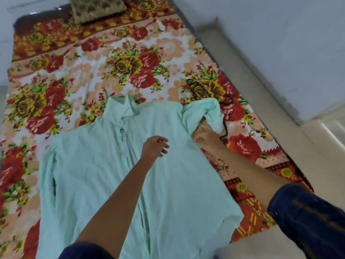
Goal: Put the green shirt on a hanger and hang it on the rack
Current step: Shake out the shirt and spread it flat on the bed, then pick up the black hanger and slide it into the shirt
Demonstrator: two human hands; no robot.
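One green shirt [93,174], pale mint, lies spread front-up on the bed, collar [124,109] toward the far end, button placket running down the middle. Its left-of-frame sleeve is tucked along the body; the other sleeve [205,113] is bunched up near the shoulder at the right edge.

Right hand [204,137] is closed on that bunched sleeve/shoulder area, fingers curled into the fabric, gripping it. Left hand [155,146] hovers just above the chest of the shirt, fingers loosely spread, holding nothing. Both arms bare, w/ dark blue sleeves [308,221] at the frame's bottom.

Under the shirt: floral blanket [140,62], red & yellow roses, covering the bed. Patterned cushion [97,8] at the far end. Pale wall & a ledge [252,86] run along the right side.

No hanger or rack in view, so the task looks early: shirt is being straightened or gathered, not yet hung.

To do this step well, imo: pull the bunched sleeve out flat so it won't twist on the hanger, then take the shirt by both shoulders near the collar rather than by one sleeve, so it lifts evenly. Placket seems buttoned at least partly, tho blur makes it hard to tell; if shut, the hanger prob. needs to go in through the neck or from the hem. Thin fabric, will sag & slip, so keep a firm pinch at the shoulder seams.
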